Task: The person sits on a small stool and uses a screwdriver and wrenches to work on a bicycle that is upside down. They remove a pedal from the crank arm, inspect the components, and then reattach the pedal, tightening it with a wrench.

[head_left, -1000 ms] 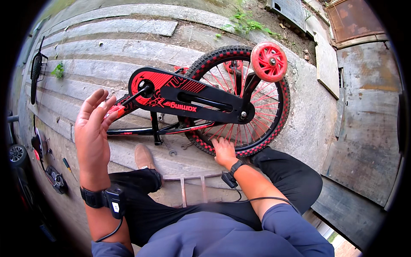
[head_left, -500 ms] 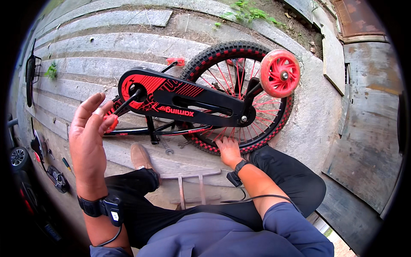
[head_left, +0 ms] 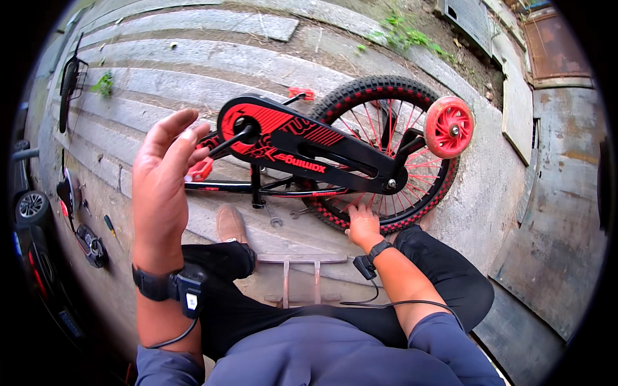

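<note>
A small bicycle lies across the paving, with a black and red chain guard (head_left: 293,138) facing up. My left hand (head_left: 164,154) is raised at the crank end, fingers and thumb curved and apart, beside the red pedal (head_left: 200,170). Its fingers partly cover the pedal, and nothing shows in its grasp. My right hand (head_left: 364,225) grips the near edge of the rear wheel (head_left: 418,217), fingers over the rim by the red spokes. A red training wheel (head_left: 449,127) stands out at the far right of that wheel.
Wrenches (head_left: 276,221) lie on the slabs below the frame. A low wooden stool (head_left: 301,259) stands between my legs. To the left are a screwdriver (head_left: 109,224), a dark bicycle part (head_left: 92,246), another bicycle (head_left: 69,83) and a car (head_left: 35,212). Metal sheets (head_left: 547,206) are at right.
The whole view has shifted, so the bicycle sits further right. My left hand stays by the pedal and my right hand stays on the wheel; both have barely moved against the bicycle.
</note>
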`<act>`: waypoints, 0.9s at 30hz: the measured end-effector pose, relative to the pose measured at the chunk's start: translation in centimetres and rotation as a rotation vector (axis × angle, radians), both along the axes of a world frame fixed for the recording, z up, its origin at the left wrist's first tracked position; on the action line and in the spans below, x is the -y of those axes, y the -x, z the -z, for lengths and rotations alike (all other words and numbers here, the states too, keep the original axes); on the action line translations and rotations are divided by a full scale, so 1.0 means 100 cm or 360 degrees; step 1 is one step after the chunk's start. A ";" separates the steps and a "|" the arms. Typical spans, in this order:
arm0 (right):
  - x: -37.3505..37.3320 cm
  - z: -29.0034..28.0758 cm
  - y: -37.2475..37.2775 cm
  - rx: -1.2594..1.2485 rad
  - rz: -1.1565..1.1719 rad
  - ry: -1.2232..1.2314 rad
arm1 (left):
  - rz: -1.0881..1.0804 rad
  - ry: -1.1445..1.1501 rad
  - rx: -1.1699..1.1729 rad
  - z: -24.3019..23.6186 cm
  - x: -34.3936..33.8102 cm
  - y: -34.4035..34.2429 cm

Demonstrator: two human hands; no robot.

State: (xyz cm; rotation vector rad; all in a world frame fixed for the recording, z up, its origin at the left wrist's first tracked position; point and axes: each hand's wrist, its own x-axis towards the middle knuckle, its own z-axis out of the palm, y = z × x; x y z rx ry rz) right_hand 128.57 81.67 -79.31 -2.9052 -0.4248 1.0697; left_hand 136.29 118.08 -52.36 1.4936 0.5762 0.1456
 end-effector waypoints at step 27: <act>-0.035 -0.277 0.000 0.0224 -0.0175 -0.0741 | -0.0936 0.0008 -0.0069 0.057 -0.180 0.341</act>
